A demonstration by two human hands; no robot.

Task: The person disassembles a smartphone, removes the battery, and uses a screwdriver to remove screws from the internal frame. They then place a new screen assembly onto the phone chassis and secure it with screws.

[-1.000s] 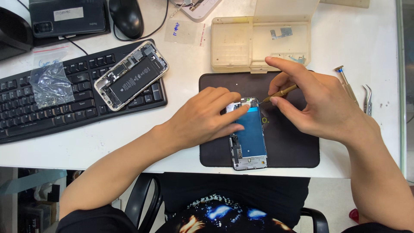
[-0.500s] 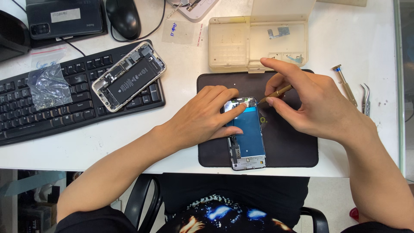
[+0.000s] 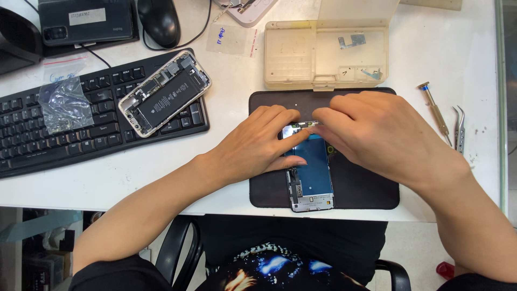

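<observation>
Head view: left hand and right hand both grasp one phone screen.

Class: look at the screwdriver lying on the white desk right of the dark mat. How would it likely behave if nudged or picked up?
The screwdriver is slim and round-shafted, so a nudge would probably roll it across the smooth desk. It looks metal, so likely stiff, and light given its thinness. The tweezers beside it might stop a roll to that side.
</observation>
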